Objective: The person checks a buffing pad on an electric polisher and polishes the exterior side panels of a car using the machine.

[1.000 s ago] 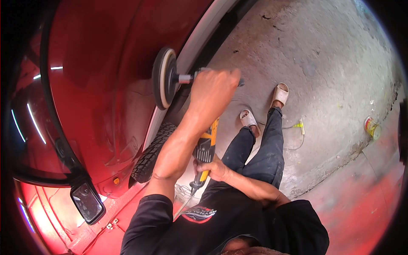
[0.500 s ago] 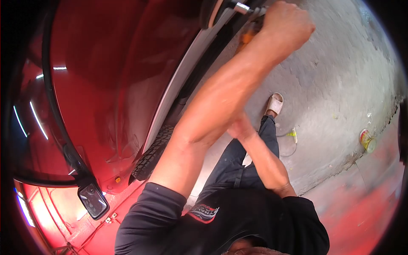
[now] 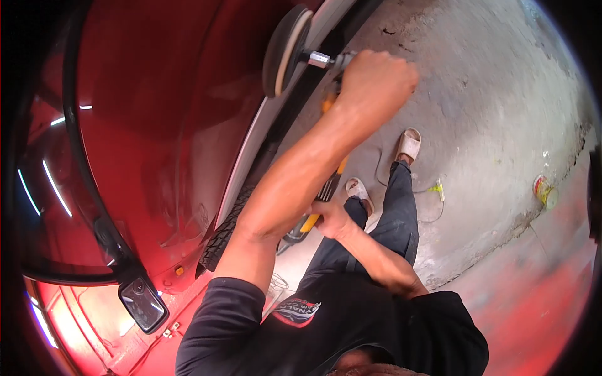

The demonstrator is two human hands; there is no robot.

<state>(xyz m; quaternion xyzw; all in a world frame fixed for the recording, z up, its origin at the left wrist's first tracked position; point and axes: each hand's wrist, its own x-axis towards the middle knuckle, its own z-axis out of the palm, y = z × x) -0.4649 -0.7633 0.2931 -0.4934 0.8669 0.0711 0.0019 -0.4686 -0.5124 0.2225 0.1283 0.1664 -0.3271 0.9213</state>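
A black-and-yellow rotary polisher [image 3: 309,224] is in both my hands, its middle partly hidden behind my left forearm. My left hand [image 3: 379,78] is closed round its front end, just behind the silver spindle. On that spindle sits a round polishing pad [image 3: 287,51], seen nearly edge-on beside the red car panel [image 3: 182,94]; whether it touches the paint I cannot tell. Lower down, my right hand [image 3: 332,217] is wrapped round the polisher's rear body, close to my legs.
The car's side mirror [image 3: 143,304] stands out at lower left, and a tyre [image 3: 226,232] shows behind my left arm. A cable with a yellow-green piece [image 3: 437,188] lies on the concrete floor [image 3: 483,125]. A yellow-and-red can [image 3: 545,192] lies farther right.
My left hand and the pad have moved left and down along the car panel. The polisher's rear body and my other sandalled foot have come into view.
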